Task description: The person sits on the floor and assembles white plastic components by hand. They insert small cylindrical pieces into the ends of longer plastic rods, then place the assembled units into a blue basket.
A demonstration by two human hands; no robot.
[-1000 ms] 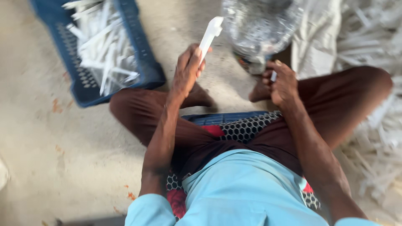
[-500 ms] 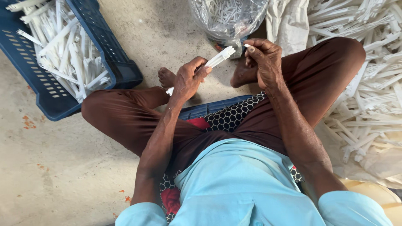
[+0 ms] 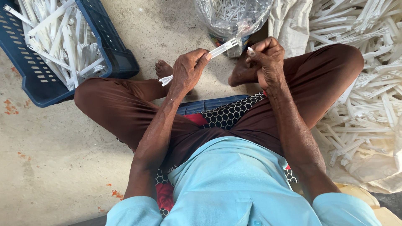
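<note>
While the left hand (image 3: 186,71) pinches a white plastic strip (image 3: 209,54) near its middle, the right hand (image 3: 264,56) stays curled shut on a small white piece (image 3: 250,49) just beside the strip's forked end. Strip: judged light, thin, stiff yet snappable; best held mid-length. Setting: bare concrete floor (image 3: 54,167); blue crate (image 3: 109,50) of strips left; clear bag (image 3: 234,16) ahead; loose pile (image 3: 368,83) right.

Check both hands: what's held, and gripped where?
Left hand grips a long white plastic strip near its middle, both ends sticking out. Right hand pinches a tiny white piece at the fingertips; its shape cannot be told.
</note>
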